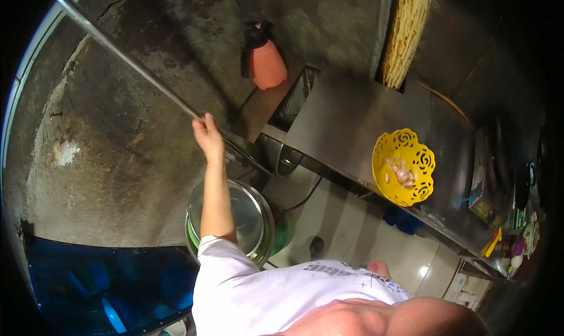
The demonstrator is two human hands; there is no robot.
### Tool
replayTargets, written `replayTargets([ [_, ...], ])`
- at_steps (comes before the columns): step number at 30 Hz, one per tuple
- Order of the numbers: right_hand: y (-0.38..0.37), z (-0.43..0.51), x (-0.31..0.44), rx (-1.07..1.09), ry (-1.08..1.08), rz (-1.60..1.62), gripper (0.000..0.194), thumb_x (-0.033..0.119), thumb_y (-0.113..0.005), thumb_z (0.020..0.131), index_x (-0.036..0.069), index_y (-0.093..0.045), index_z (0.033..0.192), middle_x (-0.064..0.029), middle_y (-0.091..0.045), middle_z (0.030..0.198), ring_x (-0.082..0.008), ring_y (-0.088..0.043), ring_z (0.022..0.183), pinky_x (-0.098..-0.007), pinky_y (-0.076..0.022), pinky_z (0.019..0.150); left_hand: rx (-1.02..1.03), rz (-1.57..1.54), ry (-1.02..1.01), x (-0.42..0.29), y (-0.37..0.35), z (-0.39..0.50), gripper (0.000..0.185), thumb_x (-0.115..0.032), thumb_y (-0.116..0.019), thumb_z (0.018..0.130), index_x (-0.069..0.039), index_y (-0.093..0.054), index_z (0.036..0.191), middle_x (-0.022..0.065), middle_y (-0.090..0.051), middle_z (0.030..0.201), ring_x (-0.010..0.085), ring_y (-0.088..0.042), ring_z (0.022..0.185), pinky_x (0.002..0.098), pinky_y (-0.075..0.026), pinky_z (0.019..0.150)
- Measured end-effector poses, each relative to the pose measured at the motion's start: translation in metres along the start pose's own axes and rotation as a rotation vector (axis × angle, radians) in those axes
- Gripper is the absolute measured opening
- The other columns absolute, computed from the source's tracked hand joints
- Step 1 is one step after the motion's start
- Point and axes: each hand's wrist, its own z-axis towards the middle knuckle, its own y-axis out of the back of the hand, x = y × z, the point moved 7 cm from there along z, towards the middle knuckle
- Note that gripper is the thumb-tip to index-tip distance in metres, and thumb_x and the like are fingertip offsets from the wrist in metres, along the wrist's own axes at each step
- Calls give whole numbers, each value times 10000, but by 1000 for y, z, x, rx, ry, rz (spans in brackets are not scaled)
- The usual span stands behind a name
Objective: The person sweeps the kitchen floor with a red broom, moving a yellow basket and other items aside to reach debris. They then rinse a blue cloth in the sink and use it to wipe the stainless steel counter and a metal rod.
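Note:
My left hand (207,131) is wrapped around a long metal pole (128,58), with the arm stretched out ahead. The pole slants from the upper left, and a darker length runs on past my hand toward the side of the counter. Only a bit of what looks like my right hand (380,268) shows past the shirt at waist height; its fingers and anything in them are hidden. Ahead of me, a yellow openwork plastic basket (404,144) stands on the metal counter (335,124), holding what look like garlic cloves (403,174).
An orange spray bottle (268,67) with a black top stands on a ledge by the stained wall (110,159). Below my left forearm is a round lidded container (249,212). A yellowish pipe (407,36) rises behind the counter. Blue sheeting (110,274) covers the lower left.

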Motion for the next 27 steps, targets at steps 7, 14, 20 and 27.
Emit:
replayTargets([
  [7, -8, -2, -12, -2, 106, 57, 122, 97, -606, 857, 19, -611, 950, -68, -640, 738, -151, -580, 593, -296, -469, 530, 102, -190, -26, -131, 18, -29, 138, -206, -569, 925, -76, -538, 895, 14, -574, 790, 105, -523, 703, 260, -413, 627],
  [14, 8, -1, -91, 9, 118, 157, 189, 122, -623, 842, 16, -607, 998, -86, -658, 765, -149, -613, 639, -290, -499, 588, 185, -407, -119, -250, 51, -78, 154, -188, -586, 912, -39, -586, 953, 63, -618, 868, 166, -591, 796, 357, -505, 718],
  [20, 32, -33, -163, 6, 77, 227, 152, 114, -613, 850, 16, -606, 967, -83, -656, 755, -143, -608, 613, -292, -493, 559, 330, -462, -312, -350, 74, -138, 219, -205, -553, 925, -1, -622, 966, 131, -642, 896, 226, -637, 803, 413, -552, 727],
  [27, 63, -63, -253, -53, -15, 251, 92, 129, -602, 838, 42, -628, 853, -67, -649, 711, -136, -593, 559, -294, -472, 503, 394, -675, -430, -467, 110, -232, 203, -163, -541, 908, 1, -584, 795, 41, -398, 649, 175, -370, 615, 338, -311, 598],
])
